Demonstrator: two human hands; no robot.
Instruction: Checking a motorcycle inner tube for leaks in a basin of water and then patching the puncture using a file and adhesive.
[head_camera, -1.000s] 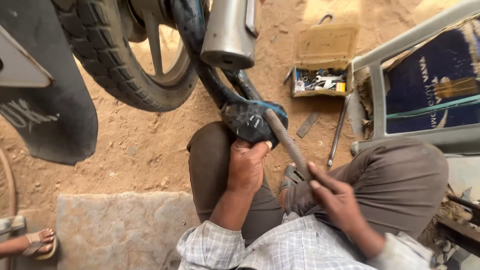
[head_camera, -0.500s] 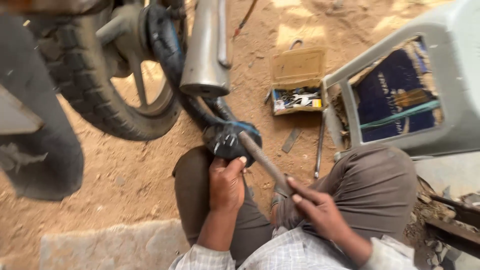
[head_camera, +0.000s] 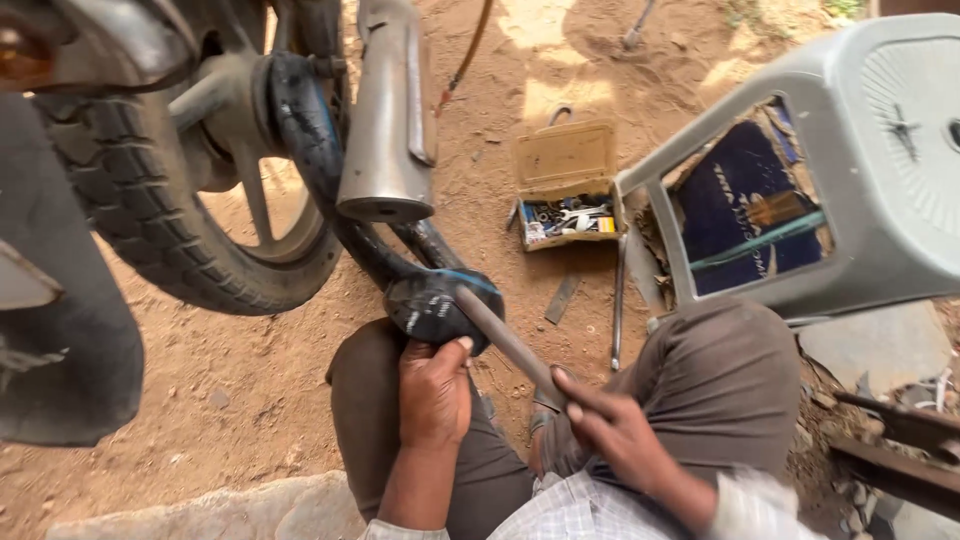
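My left hand (head_camera: 435, 390) grips a folded part of a black rubber inner tube (head_camera: 430, 300), which loops up toward the motorcycle's rear wheel (head_camera: 190, 230). A grey metal rod (head_camera: 505, 340) presses its far end onto the folded tube. My right hand (head_camera: 610, 430) holds the rod at its near end. Both hands rest above my knees in brown trousers.
A chrome exhaust pipe (head_camera: 385, 120) hangs just above the tube. An open yellow box of small tools (head_camera: 565, 190) lies on the sandy ground. A grey plastic stool (head_camera: 840, 170) stands at the right, with a long metal bar (head_camera: 617, 310) beside it. A stone slab (head_camera: 220, 510) lies at the lower left.
The view has shifted, so the wheel and the exhaust sit more to the left and closer. Both hands keep their grip on the tube and the rod.
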